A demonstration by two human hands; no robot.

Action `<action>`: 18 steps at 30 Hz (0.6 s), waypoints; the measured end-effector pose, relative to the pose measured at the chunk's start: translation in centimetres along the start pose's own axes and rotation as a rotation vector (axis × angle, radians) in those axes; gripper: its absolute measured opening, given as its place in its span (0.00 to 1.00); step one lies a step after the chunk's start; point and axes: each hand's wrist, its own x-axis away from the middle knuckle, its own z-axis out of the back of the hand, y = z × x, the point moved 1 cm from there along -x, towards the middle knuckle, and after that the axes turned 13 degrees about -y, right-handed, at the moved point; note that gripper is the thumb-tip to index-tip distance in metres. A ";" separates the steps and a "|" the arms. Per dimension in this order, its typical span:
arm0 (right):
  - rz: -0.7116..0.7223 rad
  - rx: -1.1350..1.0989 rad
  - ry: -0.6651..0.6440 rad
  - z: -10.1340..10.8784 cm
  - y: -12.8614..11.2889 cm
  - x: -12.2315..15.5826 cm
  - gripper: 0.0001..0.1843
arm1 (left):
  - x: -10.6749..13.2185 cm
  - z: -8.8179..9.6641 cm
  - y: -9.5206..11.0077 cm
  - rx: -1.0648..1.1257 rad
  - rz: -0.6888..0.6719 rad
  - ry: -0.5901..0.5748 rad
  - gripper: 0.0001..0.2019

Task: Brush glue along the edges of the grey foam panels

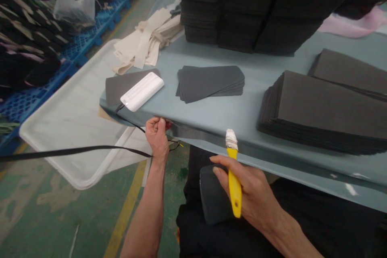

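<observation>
My left hand [157,137] is closed at the table's front edge [211,135], pinching a small dark and red thing I cannot make out; a thin black cable [133,123] and a black strap [75,152] run past it. My right hand [250,193] grips a yellow-handled brush [233,173] with white bristles pointing up, and holds a dark grey piece [213,199] in my lap. On the table lie a white power bank [142,90] on a grey sheet [116,86] and a small pile of grey sheets [210,82].
Thick stacks of grey sheets [323,113] sit at the right, tall black stacks [256,8] at the back, beige strips [145,42] at the far left. A white plastic tray [69,117] stands left of the table. Blue pallets [30,100] with dark goods line the floor.
</observation>
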 end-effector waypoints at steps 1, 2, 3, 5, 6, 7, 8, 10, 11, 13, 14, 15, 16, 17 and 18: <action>0.003 -0.003 0.001 0.0 -0.1 0.0 0.11 | 0.0 -0.1 -0.1 0.018 0.013 0.005 0.16; 0.005 -0.007 0.000 0.0 -0.1 0.0 0.10 | 0.1 -0.2 -0.2 0.036 0.029 0.009 0.16; 0.005 -0.013 -0.004 0.0 -0.1 0.1 0.10 | 0.1 -0.3 -0.4 0.053 0.048 0.014 0.16; 0.002 -0.023 -0.012 -0.1 -0.2 0.2 0.10 | 0.1 -0.6 -0.7 0.086 0.092 0.024 0.17; 0.002 -0.026 -0.016 -0.1 -0.2 0.2 0.11 | 0.1 -0.7 -0.9 0.102 0.117 0.030 0.18; 0.000 -0.027 -0.019 -0.2 -0.3 0.2 0.11 | 0.0 -0.8 -1.2 0.118 0.143 0.036 0.19; -0.001 -0.029 -0.020 -0.2 -0.3 0.2 0.11 | -0.1 -1.0 -1.3 0.132 0.167 0.044 0.19; 0.000 -0.029 -0.021 -0.2 -0.4 0.1 0.11 | -0.2 -1.3 -1.6 0.157 0.211 0.064 0.20; -0.001 -0.029 -0.022 -0.2 -0.4 0.1 0.11 | -0.4 -1.4 -1.7 0.167 0.230 0.075 0.20; -0.007 -0.031 -0.025 -0.2 -0.5 0.1 0.11 | -0.7 -1.6 -1.7 0.182 0.261 0.094 0.20; -0.012 -0.035 -0.027 -0.2 -0.5 0.2 0.11 | -0.8 -1.8 -1.6 0.187 0.273 0.101 0.20; -0.016 -0.040 -0.030 -0.2 -0.5 0.2 0.10 | -0.9 -1.9 -1.5 0.191 0.281 0.107 0.20; -0.021 -0.044 -0.034 -0.2 -0.5 0.3 0.10 | -1.0 -2.0 -1.5 0.193 0.286 0.112 0.19; -0.024 -0.046 -0.036 -0.2 -0.5 0.3 0.10 | -1.0 -2.1 -1.4 0.194 0.288 0.116 0.19; -0.025 -0.047 -0.038 -0.1 -0.6 0.4 0.10 | -0.9 -2.3 -1.3 0.195 0.286 0.121 0.19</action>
